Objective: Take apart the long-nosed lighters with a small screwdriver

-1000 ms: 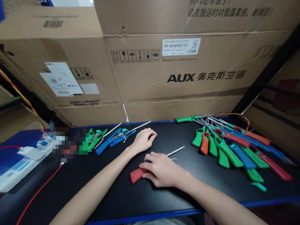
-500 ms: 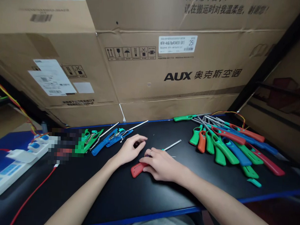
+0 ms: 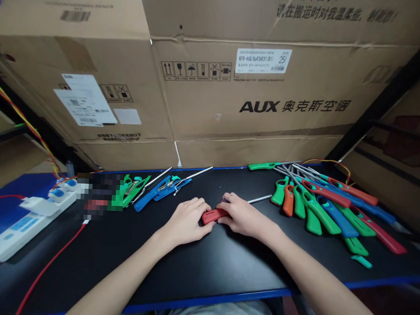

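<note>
Red lighter [image 3: 212,217]: one, at the middle of the black table [image 3: 232,277], lying crosswise. Handle glossy red plastic, blunt and rounded at its left end, a narrow dark slot along the face. Middle portion hidden beneath the right hand [image 3: 242,215]. Silver tube [image 3: 261,198], slim and straight, emerging beyond that hand and pointing right and slightly far.

Right hand: fingers curled over the handle, thumb on the near side, closed on it; one finger ringed.

Left hand [image 3: 192,220]: fingers on the far side, thumb on the near side, a small gap between, filled by the handle's left end.

Left of the hands: blue lighter [image 3: 146,200], opened, metal parts and wire exposed.

Far right: assorted lighters [image 3: 322,217], green, orange, blue and red, heaped, tubes crossing.
</note>
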Available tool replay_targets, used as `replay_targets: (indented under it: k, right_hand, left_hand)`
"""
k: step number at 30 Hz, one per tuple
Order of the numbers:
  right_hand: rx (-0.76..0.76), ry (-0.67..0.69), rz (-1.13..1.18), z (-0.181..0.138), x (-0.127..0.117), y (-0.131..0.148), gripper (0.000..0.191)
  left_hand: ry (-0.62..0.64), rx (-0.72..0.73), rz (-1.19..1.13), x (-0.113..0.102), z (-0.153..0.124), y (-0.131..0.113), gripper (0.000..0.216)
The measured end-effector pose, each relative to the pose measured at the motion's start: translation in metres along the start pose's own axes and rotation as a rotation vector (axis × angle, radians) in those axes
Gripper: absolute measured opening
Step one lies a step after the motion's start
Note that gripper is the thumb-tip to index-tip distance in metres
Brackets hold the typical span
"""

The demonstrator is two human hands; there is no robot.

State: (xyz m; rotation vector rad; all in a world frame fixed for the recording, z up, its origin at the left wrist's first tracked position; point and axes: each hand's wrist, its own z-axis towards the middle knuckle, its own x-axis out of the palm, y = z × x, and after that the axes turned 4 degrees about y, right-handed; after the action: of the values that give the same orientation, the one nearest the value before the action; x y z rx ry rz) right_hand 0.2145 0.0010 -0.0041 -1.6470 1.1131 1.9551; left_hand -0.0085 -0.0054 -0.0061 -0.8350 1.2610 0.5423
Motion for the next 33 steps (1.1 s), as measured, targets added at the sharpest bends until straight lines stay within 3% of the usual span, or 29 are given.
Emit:
replay_targets:
  k: [16,20,23,29,33]
  right_hand:
    - [-0.040,-0.080,0.130,0.002,-0.001,-0.008,0.015]
    - [-0.056,-0.222,0.136,0.001,-0.008,-0.013,0.018]
    - [-0.020,-0.323,0.082,-0.002,-0.015,-0.023,0.026]
    - [0.153,-0.182,-0.012,-0.002,-0.010,-0.039,0.033]
    - [0.243,-0.163,-0.107,0.002,-0.007,-0.046,0.042]
  left_hand:
    - [-0.059,-0.108,-0.109,0.005,0.003,0.001,0.022]
    - [-0.116,-0.078,-0.167,0.010,0.002,0.003,0.018]
    - [-0.146,-0.054,-0.286,0.014,0.001,0.007,0.029]
    - [-0.048,-0.073,-0.202,0.011,0.002,0.009,0.041]
    - [-0.002,-0.029,-0.189,0.005,0.000,0.008,0.051]
